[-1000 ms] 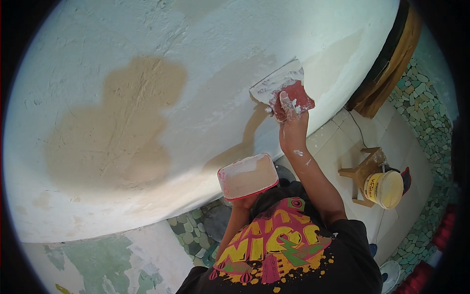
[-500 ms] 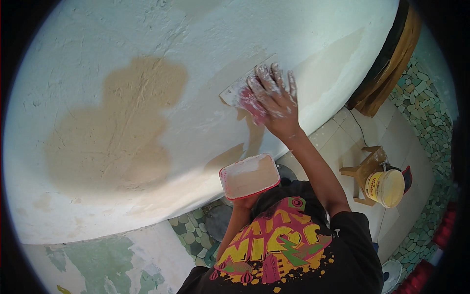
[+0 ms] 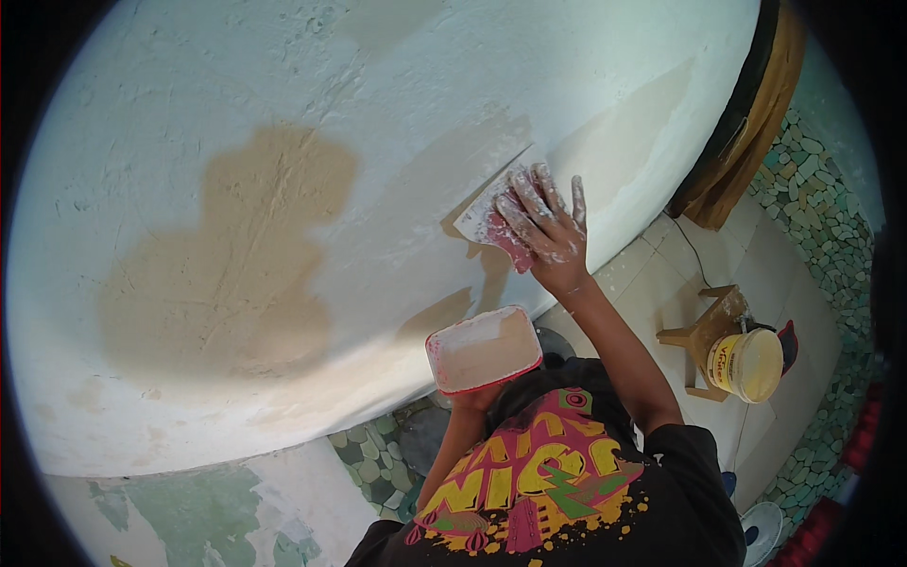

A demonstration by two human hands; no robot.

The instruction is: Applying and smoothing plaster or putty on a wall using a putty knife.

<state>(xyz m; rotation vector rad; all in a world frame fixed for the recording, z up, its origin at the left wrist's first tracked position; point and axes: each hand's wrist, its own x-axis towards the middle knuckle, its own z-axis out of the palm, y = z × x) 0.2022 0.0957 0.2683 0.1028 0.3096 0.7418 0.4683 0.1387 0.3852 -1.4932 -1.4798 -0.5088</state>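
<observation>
While the right hand [image 3: 546, 231] is pressed flat against the wall [image 3: 283, 85], its fingers are spread over a wide scraper blade [image 3: 482, 219], pinning it to the fresh putty. At six o'clock from that hand, a red-rimmed tray [image 3: 484, 350] of putty is gripped from beneath by the left hand [image 3: 472, 399], fingers closed on its underside. If the blade is tilted unevenly, ridges could be left in the coat. Putty could be spilled if the tray is tipped. At four o'clock, a yellow bucket [image 3: 746, 364] is perched on a wooden stool [image 3: 704, 331].
</observation>
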